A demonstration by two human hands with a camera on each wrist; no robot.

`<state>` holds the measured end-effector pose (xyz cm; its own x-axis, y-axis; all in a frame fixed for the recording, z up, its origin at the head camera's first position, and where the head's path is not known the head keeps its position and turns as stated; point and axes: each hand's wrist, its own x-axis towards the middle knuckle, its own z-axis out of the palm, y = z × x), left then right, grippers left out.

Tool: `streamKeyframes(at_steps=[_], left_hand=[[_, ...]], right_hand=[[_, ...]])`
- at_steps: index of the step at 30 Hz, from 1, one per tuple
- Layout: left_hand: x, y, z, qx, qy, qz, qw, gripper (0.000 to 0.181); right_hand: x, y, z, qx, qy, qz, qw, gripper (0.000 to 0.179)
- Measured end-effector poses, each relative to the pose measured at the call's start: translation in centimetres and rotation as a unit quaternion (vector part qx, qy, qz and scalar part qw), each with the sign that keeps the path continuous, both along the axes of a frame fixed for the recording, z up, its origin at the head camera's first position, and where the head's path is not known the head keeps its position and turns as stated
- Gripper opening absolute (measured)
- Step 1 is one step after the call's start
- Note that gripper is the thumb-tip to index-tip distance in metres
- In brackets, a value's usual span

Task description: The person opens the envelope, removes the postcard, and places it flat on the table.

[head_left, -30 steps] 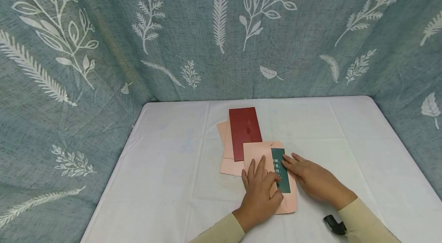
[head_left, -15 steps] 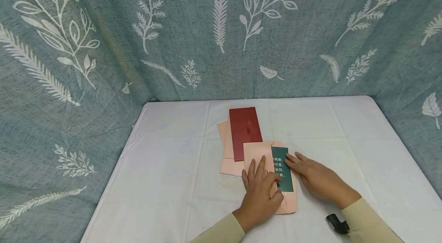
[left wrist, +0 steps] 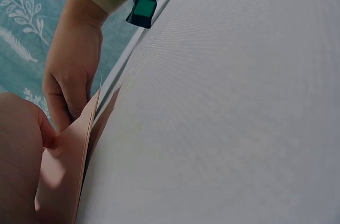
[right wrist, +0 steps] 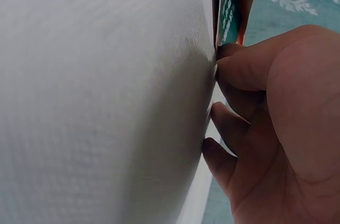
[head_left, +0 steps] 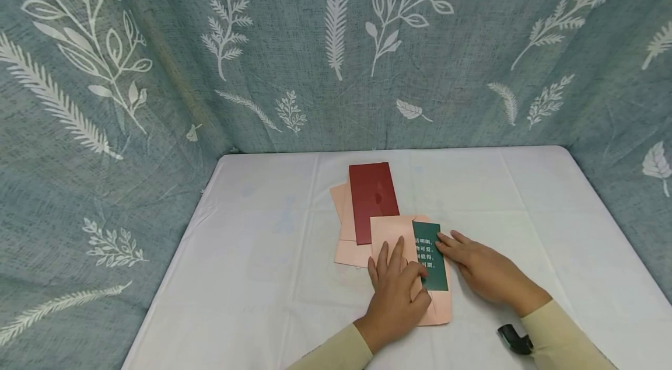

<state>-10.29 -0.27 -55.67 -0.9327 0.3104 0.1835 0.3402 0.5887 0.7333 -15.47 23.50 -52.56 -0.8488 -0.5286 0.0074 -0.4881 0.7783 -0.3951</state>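
Observation:
A pink paper envelope [head_left: 389, 230] lies flat on the white table in the head view, with its opening toward the right. Out of it sticks a dark green card [head_left: 436, 278] printed with white characters, its left part hidden inside. My left hand [head_left: 395, 303] rests on the envelope with spread fingers, pressing it down. At the card's right edge, my right hand [head_left: 485, 271] pinches it between thumb and finger. The right wrist view shows the thumb [right wrist: 244, 67] at the card's edge, low over the cloth.
Behind the envelope lies a dark red envelope or card [head_left: 371, 198], partly covering other pink paper pieces [head_left: 349, 254]. A black device [head_left: 515, 339] is worn at the right wrist. Green leaf-patterned curtains [head_left: 315, 113] close off the table's back and sides.
The green card has slid to the right out of the envelope, showing more white characters. My right hand has moved right with it, while the left hand stays in place.

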Motion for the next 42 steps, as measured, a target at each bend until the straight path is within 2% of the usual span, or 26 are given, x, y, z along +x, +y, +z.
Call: streamKeyframes(at_steps=[28, 37, 42], left_hand=[[0.0, 0.1, -0.2, -0.001, -0.005, 0.007, 1.0, 0.021], [0.1, 0.0, -0.3, -0.006, 0.023, 0.009, 0.9997, 0.021], [0.2, 0.0, -0.3, -0.008, 0.026, 0.011, 0.9996, 0.021]], right_hand=[[0.2, 0.4, -0.1, 0.007, -0.011, -0.029, 0.9995, 0.048], [0.3, 0.8, 0.5, -0.052, 0.022, -0.033, 0.9979, 0.048], [0.3, 1.3, 0.6, -0.114, 0.027, -0.063, 0.9911, 0.047]])
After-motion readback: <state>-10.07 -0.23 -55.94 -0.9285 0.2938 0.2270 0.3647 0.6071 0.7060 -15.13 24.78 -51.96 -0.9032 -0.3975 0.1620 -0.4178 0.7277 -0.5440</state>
